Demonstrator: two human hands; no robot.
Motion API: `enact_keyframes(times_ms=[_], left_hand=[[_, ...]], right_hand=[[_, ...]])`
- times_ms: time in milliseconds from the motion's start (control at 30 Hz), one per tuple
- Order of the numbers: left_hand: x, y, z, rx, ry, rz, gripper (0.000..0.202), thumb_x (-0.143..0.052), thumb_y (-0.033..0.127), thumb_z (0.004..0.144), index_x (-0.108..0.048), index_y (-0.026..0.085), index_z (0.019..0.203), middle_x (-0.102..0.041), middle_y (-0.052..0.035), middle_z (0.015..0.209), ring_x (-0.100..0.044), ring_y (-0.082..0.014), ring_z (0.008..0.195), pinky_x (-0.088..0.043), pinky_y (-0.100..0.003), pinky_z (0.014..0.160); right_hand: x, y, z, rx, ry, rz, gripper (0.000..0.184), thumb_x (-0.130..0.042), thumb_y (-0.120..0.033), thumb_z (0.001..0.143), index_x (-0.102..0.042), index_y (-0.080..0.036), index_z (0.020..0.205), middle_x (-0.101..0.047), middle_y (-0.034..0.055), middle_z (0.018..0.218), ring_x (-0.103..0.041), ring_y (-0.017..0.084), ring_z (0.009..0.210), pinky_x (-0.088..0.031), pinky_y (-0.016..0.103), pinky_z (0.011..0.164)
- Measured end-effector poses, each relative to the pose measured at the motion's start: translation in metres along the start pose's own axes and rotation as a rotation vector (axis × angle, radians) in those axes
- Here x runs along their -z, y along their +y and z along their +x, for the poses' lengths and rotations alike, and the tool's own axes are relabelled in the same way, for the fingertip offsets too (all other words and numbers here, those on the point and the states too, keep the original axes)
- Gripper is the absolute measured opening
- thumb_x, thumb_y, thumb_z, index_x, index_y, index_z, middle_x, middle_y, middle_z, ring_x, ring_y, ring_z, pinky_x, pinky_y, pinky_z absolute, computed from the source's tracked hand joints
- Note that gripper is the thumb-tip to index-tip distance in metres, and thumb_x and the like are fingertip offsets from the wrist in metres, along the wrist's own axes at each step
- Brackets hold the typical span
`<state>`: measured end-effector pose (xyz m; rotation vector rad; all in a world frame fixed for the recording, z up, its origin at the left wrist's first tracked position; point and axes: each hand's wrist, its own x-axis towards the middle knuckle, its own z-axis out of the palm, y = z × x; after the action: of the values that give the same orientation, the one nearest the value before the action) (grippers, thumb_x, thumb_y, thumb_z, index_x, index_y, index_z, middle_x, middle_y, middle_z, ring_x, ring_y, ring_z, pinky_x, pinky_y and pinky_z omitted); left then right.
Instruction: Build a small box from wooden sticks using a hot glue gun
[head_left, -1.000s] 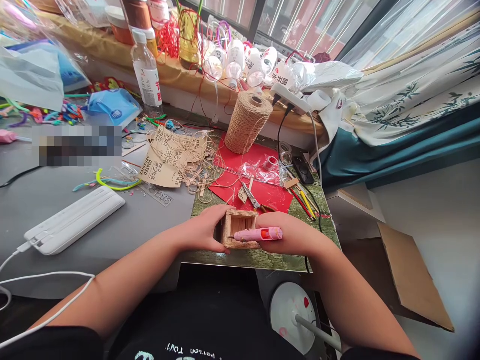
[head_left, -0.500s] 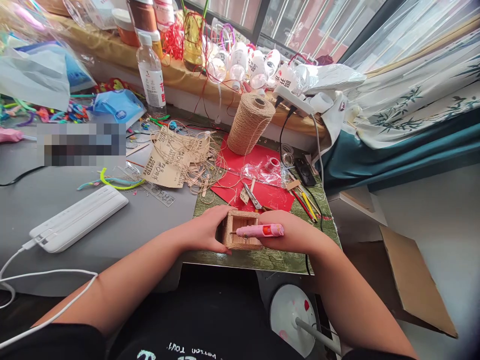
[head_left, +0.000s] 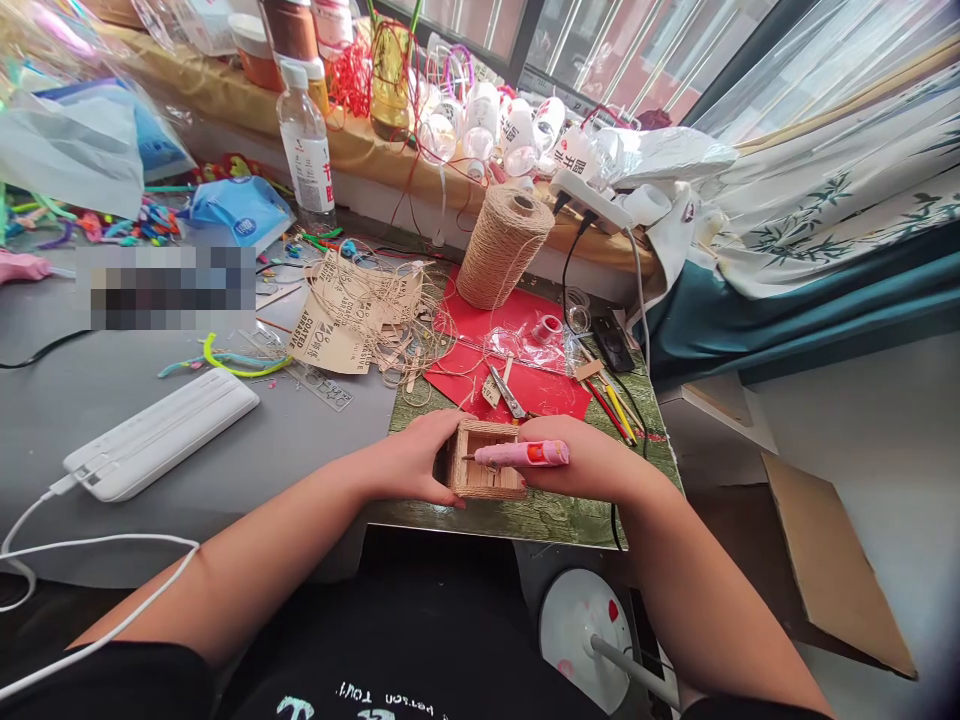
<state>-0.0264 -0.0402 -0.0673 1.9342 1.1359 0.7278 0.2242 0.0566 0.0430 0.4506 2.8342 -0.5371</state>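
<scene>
A small box [head_left: 489, 489] wound with twine, its open top facing up, sits low in front of me. My left hand [head_left: 421, 456] grips its left side, thumb at the near corner and fingers at the far one. In my right hand [head_left: 592, 468] is a pink glue gun [head_left: 529, 454], lying across the box with its nozzle over the opening. Most of the right fingers are hidden beneath the gun and behind the box wall. Beyond the box lie scissors [head_left: 506, 392] on red paper [head_left: 551, 397].
A large spool of twine [head_left: 504, 247] stands on the red paper. Left of it are loose twine and sandpaper sheets [head_left: 330, 335]. A white power bank [head_left: 161, 433] lies on the grey table at left. Coloured pencils [head_left: 615, 408] lie at right, near a black cable.
The view has shifted very slightly. The glue gun's nozzle has moved a little up within the box opening; both hands keep nearly the same hold.
</scene>
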Motion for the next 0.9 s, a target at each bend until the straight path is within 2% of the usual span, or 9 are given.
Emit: enact_keyframes(times_ms=[100,200,333,433,567,633,700,833,900], left_hand=[[0.000,0.000,0.001,-0.010,-0.004,-0.008,0.099,-0.093,0.052,0.066,-0.046,0.027,0.149,-0.055,-0.0123,0.148,-0.050,-0.0372,0.140,-0.042,-0.053,0.119],[0.000,-0.001,0.001,-0.004,0.000,-0.024,0.100,-0.094,0.052,0.065,-0.047,0.027,0.150,-0.055,-0.0129,0.146,-0.051,-0.0381,0.138,-0.043,-0.054,0.117],[0.000,-0.001,0.001,0.006,0.003,-0.041,0.101,-0.095,0.051,0.064,-0.048,0.028,0.149,-0.057,-0.0127,0.144,-0.053,-0.0380,0.135,-0.044,-0.055,0.116],[0.000,0.000,0.000,0.016,0.003,-0.044,0.098,-0.094,0.048,0.064,-0.048,0.028,0.149,-0.058,-0.0120,0.142,-0.055,-0.0376,0.133,-0.045,-0.054,0.115],[0.000,0.000,0.000,0.016,0.010,-0.038,0.099,-0.095,0.049,0.064,-0.047,0.027,0.148,-0.057,-0.0124,0.144,-0.053,-0.0376,0.135,-0.045,-0.053,0.115],[-0.001,0.000,0.000,0.010,0.010,-0.035,0.099,-0.094,0.049,0.065,-0.046,0.027,0.149,-0.056,-0.0124,0.145,-0.053,-0.0372,0.136,-0.044,-0.053,0.116],[-0.001,0.000,0.000,0.011,0.006,-0.035,0.098,-0.094,0.048,0.065,-0.047,0.028,0.149,-0.057,-0.0119,0.143,-0.054,-0.0369,0.135,-0.045,-0.053,0.116],[-0.001,-0.001,0.000,0.002,0.002,-0.027,0.098,-0.094,0.048,0.066,-0.047,0.028,0.149,-0.056,-0.0118,0.144,-0.053,-0.0371,0.136,-0.044,-0.054,0.117],[0.000,-0.001,0.000,-0.005,0.004,-0.022,0.098,-0.094,0.049,0.066,-0.047,0.026,0.149,-0.055,-0.0126,0.146,-0.051,-0.0376,0.139,-0.042,-0.054,0.119]], right_hand=[[0.003,-0.001,0.002,-0.059,-0.016,-0.005,0.039,-0.056,-0.019,0.095,-0.079,-0.036,0.121,-0.055,-0.0014,0.072,-0.041,0.013,0.062,-0.027,0.024,0.060],[0.001,0.002,0.002,-0.133,-0.012,0.030,0.026,-0.058,-0.022,0.094,-0.081,-0.027,0.105,-0.053,-0.0018,0.068,-0.041,0.012,0.060,-0.026,0.024,0.058],[-0.004,0.007,0.000,-0.121,0.003,0.036,0.022,-0.058,-0.023,0.094,-0.079,-0.024,0.098,-0.053,-0.0021,0.067,-0.040,0.012,0.059,-0.026,0.025,0.058],[-0.004,0.006,0.000,-0.087,0.011,0.009,0.024,-0.058,-0.023,0.094,-0.080,-0.026,0.104,-0.054,-0.0013,0.070,-0.040,0.012,0.061,-0.025,0.026,0.059],[0.001,0.000,0.001,0.020,-0.032,-0.037,0.042,-0.051,-0.019,0.097,-0.075,-0.037,0.128,-0.053,-0.0010,0.073,-0.038,0.013,0.063,-0.024,0.026,0.061],[0.001,0.000,0.002,0.024,-0.037,-0.048,0.045,-0.051,-0.019,0.097,-0.073,-0.039,0.131,-0.052,-0.0012,0.073,-0.037,0.014,0.063,-0.023,0.026,0.062],[-0.001,0.002,0.002,-0.022,-0.027,-0.044,0.040,-0.055,-0.021,0.095,-0.076,-0.036,0.125,-0.050,-0.0015,0.071,-0.036,0.013,0.063,-0.022,0.026,0.061],[-0.003,0.008,0.002,-0.132,0.000,0.023,0.020,-0.060,-0.022,0.092,-0.078,-0.022,0.099,-0.049,-0.0019,0.068,-0.038,0.012,0.061,-0.022,0.027,0.059],[-0.003,0.009,0.003,-0.115,-0.007,0.047,0.019,-0.059,-0.024,0.094,-0.077,-0.021,0.096,-0.051,-0.0018,0.070,-0.039,0.012,0.063,-0.023,0.026,0.060]])
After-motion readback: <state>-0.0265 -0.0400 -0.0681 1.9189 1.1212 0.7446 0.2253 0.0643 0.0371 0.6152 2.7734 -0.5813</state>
